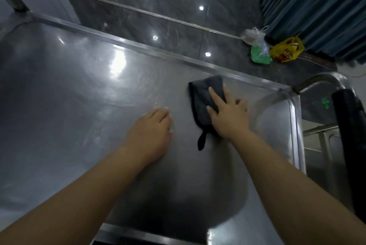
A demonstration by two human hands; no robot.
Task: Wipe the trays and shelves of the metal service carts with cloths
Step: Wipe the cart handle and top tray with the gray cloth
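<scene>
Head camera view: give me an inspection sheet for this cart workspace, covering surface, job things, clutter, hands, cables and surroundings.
Surface: steel cart tray, shiny with light glare, with a raised rim along the far and right edges.
Job's things: one dark cloth lying on the tray near its far right corner.
Clutter: nothing seen on the tray.
Hands: right hand presses flat on the cloth; left hand rests flat on bare metal beside it.
Cables: nothing clearly seen.
Surroundings: dark glossy floor tiles; plastic bags on the floor by a blue curtain.
</scene>
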